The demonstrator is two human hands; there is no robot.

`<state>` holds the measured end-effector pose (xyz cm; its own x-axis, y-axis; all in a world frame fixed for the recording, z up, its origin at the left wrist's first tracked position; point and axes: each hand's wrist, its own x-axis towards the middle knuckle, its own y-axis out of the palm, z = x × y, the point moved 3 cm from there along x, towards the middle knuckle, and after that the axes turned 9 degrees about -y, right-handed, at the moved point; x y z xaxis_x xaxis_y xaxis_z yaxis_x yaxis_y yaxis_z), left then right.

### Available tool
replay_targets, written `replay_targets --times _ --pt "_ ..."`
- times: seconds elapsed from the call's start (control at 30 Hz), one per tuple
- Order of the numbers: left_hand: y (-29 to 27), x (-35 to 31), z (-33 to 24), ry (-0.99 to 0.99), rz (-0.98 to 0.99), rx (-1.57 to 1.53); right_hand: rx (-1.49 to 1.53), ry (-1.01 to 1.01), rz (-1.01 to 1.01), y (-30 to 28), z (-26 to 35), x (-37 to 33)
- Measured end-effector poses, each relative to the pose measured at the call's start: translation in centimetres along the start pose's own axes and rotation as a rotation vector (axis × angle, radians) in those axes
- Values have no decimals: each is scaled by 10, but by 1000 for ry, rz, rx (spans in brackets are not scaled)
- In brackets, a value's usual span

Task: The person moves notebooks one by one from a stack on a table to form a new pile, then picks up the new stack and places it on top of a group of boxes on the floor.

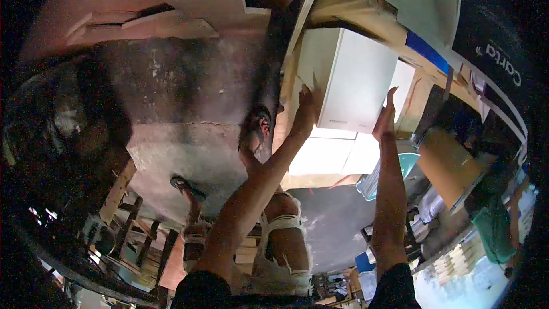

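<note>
- I've got both arms stretched out ahead, and between them sits a white box (354, 80), squarish, raised against stacked boards and cartons.
- My left hand (306, 109) is flat against the box's left edge, fingers spread and pointing up, palm pressed on the side rather than curled round anything.
- My right hand (386, 117) mirrors it on the box's lower right corner, fingers straight and open, thumb side toward me, touching the white face.
- So the box is pinched between two open palms, not gripped in a fist on either side.
- Just under the box there's a bright pale panel (334, 154), glaring in the light, too washed out for me to tell what it is.
- Behind the box, a tan cardboard carton (357, 6) and a blue-edged sheet (426, 51) lean toward the upper right.
- To the left, a rough grey concrete floor (189, 97), with wooden planks (143, 23) lying at its far edge.
- Below my arms I can see bare legs and a sandalled foot (257, 131) on that floor.
- Lower left, a wooden ladder-like frame (128, 217) runs along the rim.
- Far right, a person in a green top (492, 226) stands well apart from my hands.
</note>
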<state>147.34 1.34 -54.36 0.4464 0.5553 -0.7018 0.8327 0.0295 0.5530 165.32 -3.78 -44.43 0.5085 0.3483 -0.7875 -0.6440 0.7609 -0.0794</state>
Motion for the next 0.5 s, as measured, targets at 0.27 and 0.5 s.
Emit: replay_targets --times 0.27,0.5 --pt "-100 17 43 -36 107 218 112 33 27 -5 -12 11" --pt "-264 -100 -4 -444 -294 1110 281 -415 -313 -97 -118 -8"
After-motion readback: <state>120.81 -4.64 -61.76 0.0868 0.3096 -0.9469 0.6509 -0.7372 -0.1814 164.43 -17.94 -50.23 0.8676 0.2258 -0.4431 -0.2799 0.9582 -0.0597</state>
